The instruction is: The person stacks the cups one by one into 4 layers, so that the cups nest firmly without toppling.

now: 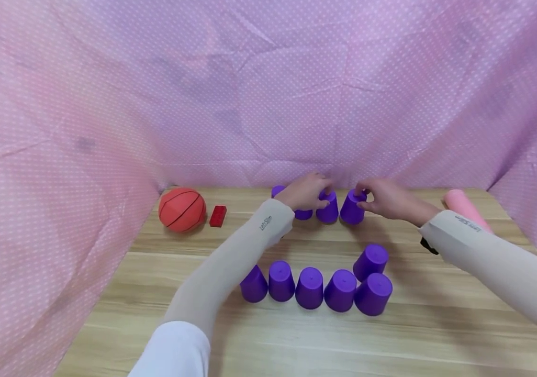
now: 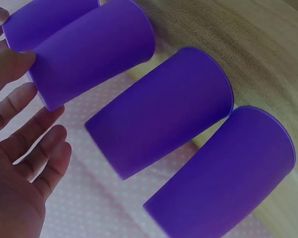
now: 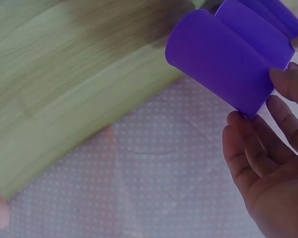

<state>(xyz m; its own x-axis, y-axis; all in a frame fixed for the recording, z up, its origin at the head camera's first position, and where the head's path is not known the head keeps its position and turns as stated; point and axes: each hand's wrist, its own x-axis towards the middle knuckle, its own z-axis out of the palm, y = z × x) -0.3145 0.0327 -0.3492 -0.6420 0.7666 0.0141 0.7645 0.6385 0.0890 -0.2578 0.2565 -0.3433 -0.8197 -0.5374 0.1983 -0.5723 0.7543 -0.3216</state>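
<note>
Purple cups stand upside down on the wooden table in two groups. At the back, my left hand point(image 1: 304, 191) pinches the narrow top end of one purple cup point(image 1: 328, 210) between thumb and fingers. Right beside it, my right hand point(image 1: 388, 199) grips the top of the row's rightmost cup point(image 1: 352, 210) in the same way. In the left wrist view two more cups, a nearer one point(image 2: 161, 111) and a farther one point(image 2: 228, 173), continue this row; my left hand partly hides them in the head view.
Several upturned cups point(image 1: 309, 289) form a front row, with another cup point(image 1: 371, 262) behind its right end. A toy basketball point(image 1: 182, 210) and a red toy brick point(image 1: 218, 216) lie at the left. A pink cylinder point(image 1: 466, 209) lies back right, before a dotted pink cloth point(image 1: 297, 104).
</note>
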